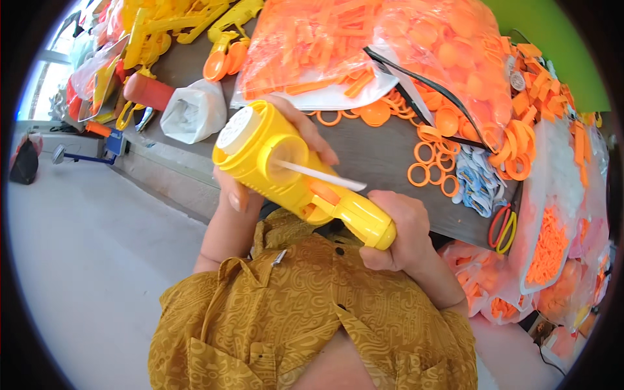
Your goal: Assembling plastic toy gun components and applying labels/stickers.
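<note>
A grey counter (364, 153) spans the space beyond the person. On its far side sit two bulky clear bags side by side, one full of long orange parts (312, 45), the other of orange rounded parts (448, 58). To their left is a heap of yellow parts (156, 32).

The yellow toy (283, 192) is held up in front of the person's chest, nearer than the counter. Its long axis slants from upper left, where a white cap (238, 130) with small holes sits, to lower right, where it narrows into a handle (370, 224). The left grip (303, 128) wraps the wide end, fingers over the far side and thumb on the near side; its palm is hidden. The right grip (406, 224) is curled around the narrow end, so each is on the toy and neither is free.

A crumpled white bag (195, 114) stands beyond the left arm. Scissors (504, 231) and loose orange rings (426, 154) lie beyond the right.

Smallest is the white rod (322, 174), reaching from the toy's round opening toward the right thumb. Whether they touch, I cannot tell.
</note>
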A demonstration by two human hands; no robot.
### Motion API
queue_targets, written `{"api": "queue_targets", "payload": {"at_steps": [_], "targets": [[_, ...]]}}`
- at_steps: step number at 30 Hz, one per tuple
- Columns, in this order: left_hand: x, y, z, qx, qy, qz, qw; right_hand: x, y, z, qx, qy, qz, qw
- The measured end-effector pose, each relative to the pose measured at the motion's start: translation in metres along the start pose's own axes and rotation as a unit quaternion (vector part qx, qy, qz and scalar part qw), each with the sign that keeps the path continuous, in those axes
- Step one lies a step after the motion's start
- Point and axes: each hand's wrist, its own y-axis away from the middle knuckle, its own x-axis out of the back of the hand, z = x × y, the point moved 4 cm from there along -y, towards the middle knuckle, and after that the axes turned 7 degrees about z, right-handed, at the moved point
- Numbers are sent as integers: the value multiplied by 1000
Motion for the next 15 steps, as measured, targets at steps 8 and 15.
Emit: {"api": "queue_targets", "payload": {"at_steps": [8,15], "targets": [[-46,23,8,-18,-281,138,949,2,6,23,-133,-263,88,951],[-9,15,-9,131,-73,270,951,3,0,8,-200,-147,42,968]]}}
